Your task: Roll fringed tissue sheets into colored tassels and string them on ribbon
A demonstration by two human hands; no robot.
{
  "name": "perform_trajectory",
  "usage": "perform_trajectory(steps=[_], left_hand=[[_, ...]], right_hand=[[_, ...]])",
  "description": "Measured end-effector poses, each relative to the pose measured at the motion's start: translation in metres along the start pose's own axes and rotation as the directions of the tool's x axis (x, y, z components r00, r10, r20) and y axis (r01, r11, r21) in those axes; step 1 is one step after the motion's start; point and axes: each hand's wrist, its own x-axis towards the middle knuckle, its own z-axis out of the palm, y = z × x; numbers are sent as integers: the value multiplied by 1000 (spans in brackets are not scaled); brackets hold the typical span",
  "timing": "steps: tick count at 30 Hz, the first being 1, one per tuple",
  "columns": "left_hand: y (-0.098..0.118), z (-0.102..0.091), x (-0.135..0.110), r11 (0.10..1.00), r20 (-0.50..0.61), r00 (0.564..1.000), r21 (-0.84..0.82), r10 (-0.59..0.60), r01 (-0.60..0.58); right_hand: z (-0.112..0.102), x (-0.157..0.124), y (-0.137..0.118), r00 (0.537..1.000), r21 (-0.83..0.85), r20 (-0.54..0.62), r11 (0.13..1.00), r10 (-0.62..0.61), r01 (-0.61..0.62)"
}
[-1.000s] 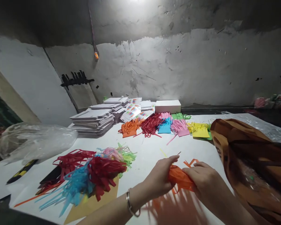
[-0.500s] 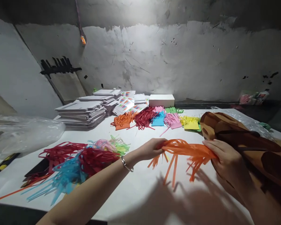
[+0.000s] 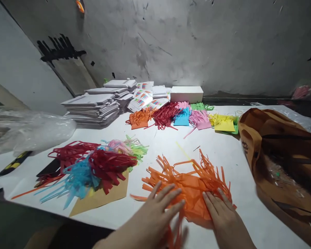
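An orange tissue paper sheet point(image 3: 188, 188) with fringed ends lies spread on the white table before me. Its strips fan out to the far side and both ends. My left hand point(image 3: 158, 212) rests over its left part, fingers spread. Flat on its right part is my right hand point(image 3: 220, 211), fingers stretched out. To the left lies a pile of cut tissue fringe: dark red point(image 3: 111, 166), light blue point(image 3: 80, 178), pink and green. A brown paper piece point(image 3: 111, 193) sticks out beneath the pile.
Folded fringed tissue bundles, among them yellow point(image 3: 224, 121) and pink point(image 3: 200, 119), line the back. Behind stand white card stacks point(image 3: 90, 107) and a white box point(image 3: 187, 94). A brown bag point(image 3: 256, 138) gapes at right; plastic wrap point(image 3: 41, 131) and a black-yellow cutter point(image 3: 15, 163) lie left.
The orange tissue, held stretched in the air between both hands, now lies on the table with my hands flat on it. The view has tilted down. The brown bag shows more open.
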Motion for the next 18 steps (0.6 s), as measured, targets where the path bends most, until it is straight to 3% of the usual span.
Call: perform_trajectory(steps=[2, 5, 7, 10, 13, 15, 16, 18], left_hand=[[22, 24, 13, 997, -71, 996, -57, 49, -53], [39, 47, 35, 994, -23, 1000, -106, -15, 13], [40, 52, 43, 990, 23, 997, -125, -70, 72], [32, 50, 42, 990, 16, 998, -123, -61, 63], [26, 47, 35, 996, -11, 998, -77, -54, 53], [24, 47, 32, 996, -35, 998, -67, -57, 54], [24, 47, 31, 996, -56, 997, -70, -59, 55], [25, 48, 32, 996, -104, 993, -85, -48, 39]], right_hand=[[-5, 0, -1, 997, 4, 43, 998, -59, 58], [-2, -6, -2, 997, -3, 74, 1000, -29, 29], [4, -17, 3, 994, -79, 112, 997, 17, -9], [6, -44, 24, 980, -290, 163, 955, 114, -63], [-13, -68, 51, 929, -421, 91, 859, 359, -291], [-33, -72, 59, 871, -386, -10, 801, 491, -457], [-42, -69, 58, 863, -344, -67, 800, 501, -491], [-52, -54, 47, 919, -225, -110, 892, 378, -393]])
